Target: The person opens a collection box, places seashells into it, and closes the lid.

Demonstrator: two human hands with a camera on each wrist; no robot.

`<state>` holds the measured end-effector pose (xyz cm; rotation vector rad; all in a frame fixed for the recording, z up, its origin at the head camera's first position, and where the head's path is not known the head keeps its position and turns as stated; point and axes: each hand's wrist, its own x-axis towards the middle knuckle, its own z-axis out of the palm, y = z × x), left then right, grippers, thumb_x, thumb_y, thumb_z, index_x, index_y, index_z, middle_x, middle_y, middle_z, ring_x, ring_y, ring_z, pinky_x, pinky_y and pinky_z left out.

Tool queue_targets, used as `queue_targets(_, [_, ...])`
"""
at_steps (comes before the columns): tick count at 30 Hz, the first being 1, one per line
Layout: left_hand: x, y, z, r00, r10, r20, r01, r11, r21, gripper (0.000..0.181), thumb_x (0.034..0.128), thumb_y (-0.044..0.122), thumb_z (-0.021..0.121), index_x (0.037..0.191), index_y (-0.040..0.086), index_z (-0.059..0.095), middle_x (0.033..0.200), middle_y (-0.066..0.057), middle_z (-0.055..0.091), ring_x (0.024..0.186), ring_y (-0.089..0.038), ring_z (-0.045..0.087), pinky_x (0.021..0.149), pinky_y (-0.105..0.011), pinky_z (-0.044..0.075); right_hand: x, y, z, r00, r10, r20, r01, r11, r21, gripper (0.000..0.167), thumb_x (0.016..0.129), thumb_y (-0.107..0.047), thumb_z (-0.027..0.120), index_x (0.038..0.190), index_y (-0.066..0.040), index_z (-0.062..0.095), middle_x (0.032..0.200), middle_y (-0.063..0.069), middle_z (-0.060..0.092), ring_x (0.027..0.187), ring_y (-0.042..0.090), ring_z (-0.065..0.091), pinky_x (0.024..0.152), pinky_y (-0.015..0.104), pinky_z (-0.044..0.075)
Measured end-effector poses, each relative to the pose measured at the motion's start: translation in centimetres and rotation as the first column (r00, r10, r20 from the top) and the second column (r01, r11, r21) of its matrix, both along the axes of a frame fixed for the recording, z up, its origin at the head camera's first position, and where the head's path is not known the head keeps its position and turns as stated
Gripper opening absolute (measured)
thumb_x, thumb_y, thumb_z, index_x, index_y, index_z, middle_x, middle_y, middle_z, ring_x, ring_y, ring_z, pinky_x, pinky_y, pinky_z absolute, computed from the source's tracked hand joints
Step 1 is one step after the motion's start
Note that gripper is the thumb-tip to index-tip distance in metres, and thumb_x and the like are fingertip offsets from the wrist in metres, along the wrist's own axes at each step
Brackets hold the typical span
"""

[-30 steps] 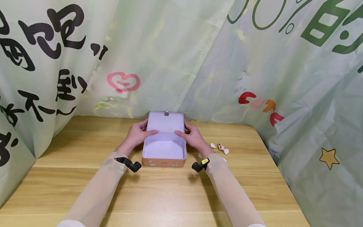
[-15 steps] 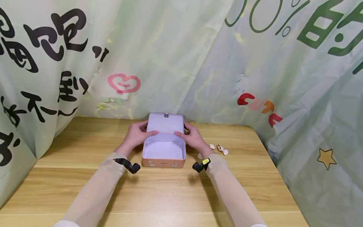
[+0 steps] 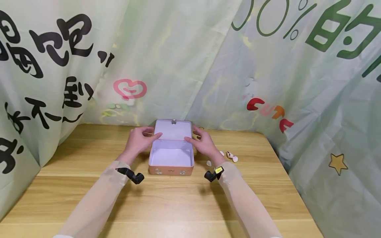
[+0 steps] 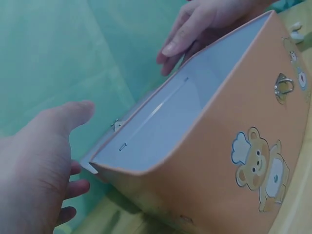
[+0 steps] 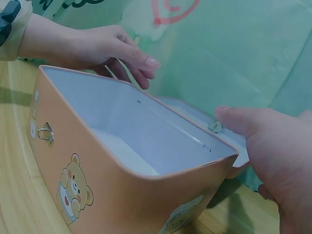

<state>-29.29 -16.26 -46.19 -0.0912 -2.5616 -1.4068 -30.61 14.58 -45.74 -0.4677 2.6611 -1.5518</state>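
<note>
An orange tin box [image 3: 171, 171] with a pale lavender inside stands on the table, its hinged lid [image 3: 173, 131] tipped back. Printed bears [image 4: 258, 163] and a metal latch loop [image 5: 46, 133] mark its front. My left hand [image 3: 138, 141] is beside the lid's left edge; in the left wrist view its fingers are spread, with a gap to the tin. On the other side, my right hand [image 3: 205, 144] has a straight thumb beside the lid's right edge, and its fingers are partly hidden. Neither hand grips the tin. The visible inside bottom is bare.
Several small white pieces [image 3: 234, 159] lie on the wooden table [image 3: 166, 208] to the right, by my right wrist. Directly behind the table hangs a printed cloth [image 3: 172, 66], close to the lid. Black wrist cameras [image 3: 135, 177] sit on both sleeves.
Both thumbs have come off the lid's inner face, and the hands have drawn slightly outward, the left one more. The lid stays tipped back. The head view has shifted a little.
</note>
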Motion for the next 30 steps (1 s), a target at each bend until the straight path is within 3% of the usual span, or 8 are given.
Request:
queue_targets(5, [0.8,-0.3,0.3,0.999,-0.027,-0.029,0.027,0.999,-0.022,0.068,0.0823,0.067,0.083,0.114,0.007,0.077,0.105,-0.005,0.077,0.097,-0.024,0.071,0.086,-0.044,0.058,0.9,0.5,0.9,0.999,0.005,-0.033,-0.005,1.000,-0.002,0.080,0.099,-0.038,0.077,0.161,-0.001,0.041,0.161,0.014,0.048,0.140,0.035,0.051,0.115,0.049,0.043])
queue_targets(6, [1.0,-0.3,0.4,0.999,-0.038,-0.035,0.037,0.999,-0.023,0.069,0.0825,0.067,0.083,0.115,0.006,0.077,0.105,-0.005,0.076,0.097,-0.024,0.070,0.086,-0.045,0.058,1.4,0.6,1.6,0.999,0.014,-0.035,-0.014,1.000,-0.012,0.078,0.100,-0.034,0.077,0.160,0.000,0.042,0.160,0.016,0.048,0.140,0.037,0.051,0.115,0.051,0.042])
queue_targets(11, [2.3,-0.2,1.2,0.996,-0.075,-0.048,0.072,0.996,-0.061,0.073,0.0828,0.068,0.082,0.121,0.006,0.075,0.106,-0.008,0.073,0.098,-0.026,0.066,0.086,-0.046,0.055,2.5,1.3,2.5,0.996,0.051,-0.079,-0.054,0.998,-0.039,0.073,0.100,-0.027,0.077,0.160,-0.003,0.044,0.158,0.019,0.050,0.137,0.039,0.054,0.114,0.055,0.042])
queue_targets(15, [3.9,0.2,1.8,0.993,-0.108,-0.043,0.104,0.990,-0.092,0.075,0.0841,0.065,0.083,0.128,0.005,0.072,0.114,-0.010,0.071,0.105,-0.028,0.064,0.091,-0.048,0.054,3.1,2.1,2.4,0.988,0.088,-0.129,-0.095,0.994,-0.045,0.074,0.100,-0.024,0.077,0.160,-0.002,0.042,0.153,0.023,0.054,0.132,0.039,0.058,0.112,0.058,0.043])
queue_targets(21, [6.1,0.6,2.0,0.989,-0.143,-0.025,0.138,0.981,-0.136,0.088,0.0827,0.070,0.080,0.141,0.006,0.064,0.135,-0.012,0.066,0.124,-0.036,0.060,0.098,-0.056,0.053,4.7,3.2,3.4,0.987,0.096,-0.125,-0.104,0.993,-0.063,0.071,0.100,-0.021,0.077,0.160,-0.004,0.044,0.150,0.019,0.058,0.130,0.038,0.060,0.111,0.059,0.043])
queue_targets(25, [7.3,1.0,1.9,0.989,-0.143,-0.032,0.137,0.978,-0.156,0.097,0.0800,0.075,0.079,0.146,0.007,0.060,0.143,-0.014,0.062,0.131,-0.039,0.056,0.102,-0.058,0.050,5.5,3.9,3.8,0.985,0.104,-0.139,-0.116,0.990,-0.076,0.067,0.099,-0.015,0.078,0.157,-0.001,0.047,0.148,0.020,0.060,0.129,0.046,0.059,0.110,0.063,0.043])
queue_targets(30, [8.6,1.2,1.2,0.989,-0.143,-0.047,0.134,0.977,-0.168,0.105,0.0768,0.077,0.081,0.151,0.006,0.055,0.153,-0.015,0.054,0.141,-0.042,0.046,0.108,-0.064,0.043,6.7,5.0,4.0,0.981,0.110,-0.160,-0.119,0.992,-0.046,0.064,0.099,-0.017,0.079,0.155,-0.003,0.051,0.145,0.019,0.061,0.127,0.042,0.061,0.108,0.062,0.045])
